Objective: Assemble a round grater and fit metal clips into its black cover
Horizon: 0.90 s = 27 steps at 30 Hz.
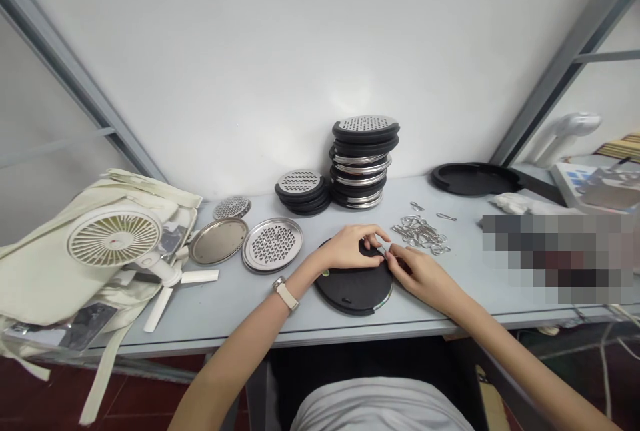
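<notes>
A pale, softly creased shirt (380,407) sits nearest. Beyond, on the smooth grey table (300,314), a matt black disc (357,289) with a shiny rim arc lies under both hands. The left hand (353,246) curves over it, grip unclear; the right hand (413,271) pinches a slim metal piece (381,251). Bent-wire clips (420,234) lie heaped nearby.
</notes>
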{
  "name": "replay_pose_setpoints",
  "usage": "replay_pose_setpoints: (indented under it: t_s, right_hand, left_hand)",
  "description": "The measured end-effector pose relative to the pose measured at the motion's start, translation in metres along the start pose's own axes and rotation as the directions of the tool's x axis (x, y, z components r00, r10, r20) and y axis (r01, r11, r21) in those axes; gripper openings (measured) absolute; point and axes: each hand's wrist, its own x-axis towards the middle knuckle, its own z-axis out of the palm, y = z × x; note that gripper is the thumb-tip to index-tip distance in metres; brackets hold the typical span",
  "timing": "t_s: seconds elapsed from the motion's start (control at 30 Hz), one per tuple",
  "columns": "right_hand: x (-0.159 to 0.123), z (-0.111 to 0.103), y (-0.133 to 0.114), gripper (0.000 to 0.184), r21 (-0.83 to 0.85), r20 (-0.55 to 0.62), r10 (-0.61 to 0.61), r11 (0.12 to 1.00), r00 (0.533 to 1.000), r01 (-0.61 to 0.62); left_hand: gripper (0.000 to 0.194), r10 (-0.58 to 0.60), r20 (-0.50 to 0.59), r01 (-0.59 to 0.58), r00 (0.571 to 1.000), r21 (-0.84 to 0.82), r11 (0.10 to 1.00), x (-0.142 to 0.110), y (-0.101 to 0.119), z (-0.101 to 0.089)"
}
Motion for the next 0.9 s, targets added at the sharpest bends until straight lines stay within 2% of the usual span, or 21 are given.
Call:
replay_pose_setpoints:
  t_s: [0.33,0.6,0.9]
  right_hand:
    - [-0.0009,0.0016,0.0025,0.026,0.004,-0.004,0.021,1.000,1.000,-0.021]
    - [-0.0006,0.0014,0.0007,0.027,0.005,-0.005,0.023,1.000,1.000,-0.023]
    - [-0.0014,-0.0020,0.0032,0.025,0.068,-0.040,0.055,0.996,0.998,-0.052]
  left_hand:
    - [0.037,-0.020,0.014,0.020,1.000,-0.013,1.000,0.0000,0.0020,-0.0008]
    - [0.036,0.011,0.005,-0.010,1.000,-0.053,0.999,-0.0002,0.0002,-0.0004]
    - [0.037,0.050,0.043,-0.047,0.998,-0.059,0.997,0.0000,-0.0038,0.0020]
